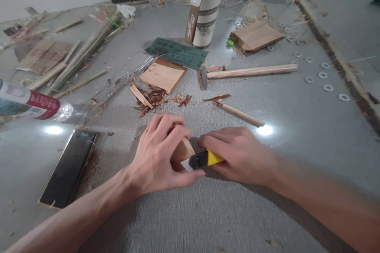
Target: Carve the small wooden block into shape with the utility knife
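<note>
My left hand (162,152) grips a small wood block (183,151), fingers over its far side and thumb along the near side. Much of the block is hidden under that hand. In my right hand (237,152) is a utility knife (206,159) with a yellow and black body, pointing left. Its short blade lies against the block's near edge, close to my left thumb. Just beyond my hands are brown wood shavings (156,97), a flat wood piece (163,75) and a thin wooden stick (242,114).
A hammer (249,72) and green sandpaper (178,52) lie farther back, before a tall patterned cup (208,12). At right are a wood block (257,36) and several washers (322,75). A phone (69,168) and a plastic bottle (35,102) lie at left.
</note>
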Tool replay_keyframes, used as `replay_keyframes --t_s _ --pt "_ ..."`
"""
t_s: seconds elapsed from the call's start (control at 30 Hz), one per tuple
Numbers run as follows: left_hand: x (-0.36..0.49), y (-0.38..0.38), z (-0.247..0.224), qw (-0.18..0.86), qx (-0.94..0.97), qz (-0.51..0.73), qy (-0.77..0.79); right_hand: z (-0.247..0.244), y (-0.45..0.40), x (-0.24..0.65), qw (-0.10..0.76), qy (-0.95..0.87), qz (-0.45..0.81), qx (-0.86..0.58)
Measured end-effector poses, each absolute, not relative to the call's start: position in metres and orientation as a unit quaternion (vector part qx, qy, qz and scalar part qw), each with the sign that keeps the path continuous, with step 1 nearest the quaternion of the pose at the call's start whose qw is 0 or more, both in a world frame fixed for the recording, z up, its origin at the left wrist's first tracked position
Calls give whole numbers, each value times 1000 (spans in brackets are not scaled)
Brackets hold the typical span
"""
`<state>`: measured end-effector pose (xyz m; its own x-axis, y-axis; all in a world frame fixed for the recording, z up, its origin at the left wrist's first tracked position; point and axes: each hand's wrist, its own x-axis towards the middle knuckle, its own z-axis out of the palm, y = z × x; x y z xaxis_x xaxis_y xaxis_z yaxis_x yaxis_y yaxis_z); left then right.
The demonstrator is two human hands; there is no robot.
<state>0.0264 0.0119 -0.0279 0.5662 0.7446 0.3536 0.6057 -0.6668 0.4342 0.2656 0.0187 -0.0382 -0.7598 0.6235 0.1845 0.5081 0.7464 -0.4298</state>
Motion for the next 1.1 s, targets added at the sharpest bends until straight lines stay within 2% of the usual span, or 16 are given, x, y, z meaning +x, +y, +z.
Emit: replay_keyframes --t_s 1.1 --pt "27 14 -30 122 880 265 374 -38 18 266 164 -920 184 -304"
